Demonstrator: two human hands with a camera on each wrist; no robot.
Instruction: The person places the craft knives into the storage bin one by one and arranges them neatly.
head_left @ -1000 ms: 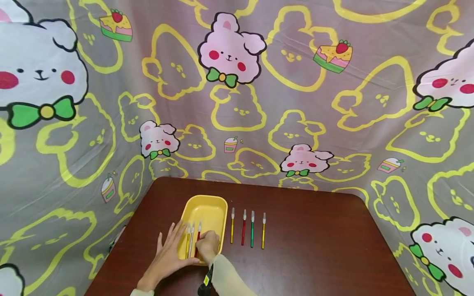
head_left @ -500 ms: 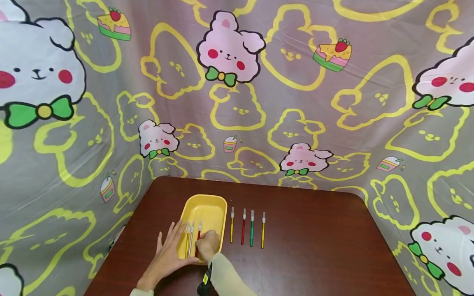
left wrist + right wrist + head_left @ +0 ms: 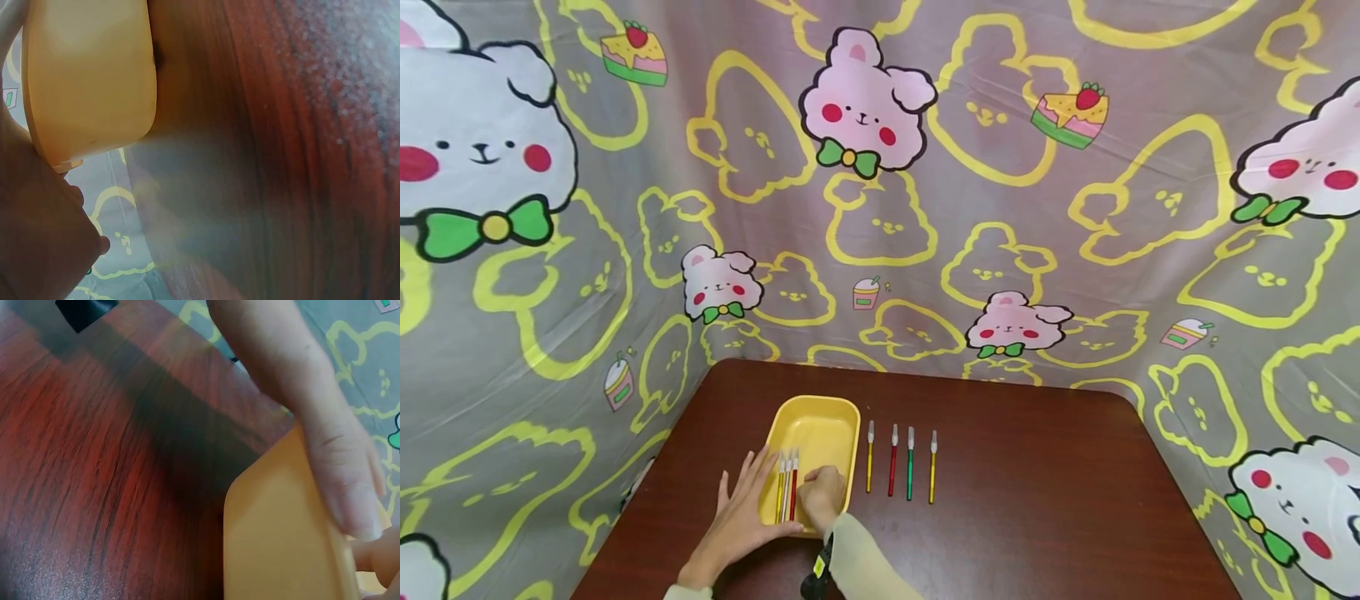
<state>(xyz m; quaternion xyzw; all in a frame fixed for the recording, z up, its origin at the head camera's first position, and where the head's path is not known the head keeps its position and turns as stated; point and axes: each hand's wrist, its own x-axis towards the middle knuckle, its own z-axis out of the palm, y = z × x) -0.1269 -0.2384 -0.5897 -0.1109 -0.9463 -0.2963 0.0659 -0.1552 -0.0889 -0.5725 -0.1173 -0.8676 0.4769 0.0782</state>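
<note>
Yellow tray [image 3: 838, 417] sits low and centre in the head view on a dark wood table [image 3: 1037, 517]. Nearest us, the left hand [image 3: 737, 521] lies flat with fingers straight and spread, steadying the tray's left rim. Just right of it, the right hand [image 3: 822, 497] has fingers curled down at the near end of the tray, touching the brushes [image 3: 787, 487] bunched side by side inside. Further right on the table, four more brushes [image 3: 901, 462] lie in a neat row. Behind it all hangs a cartoon bear cloth [image 3: 880, 208].
</note>
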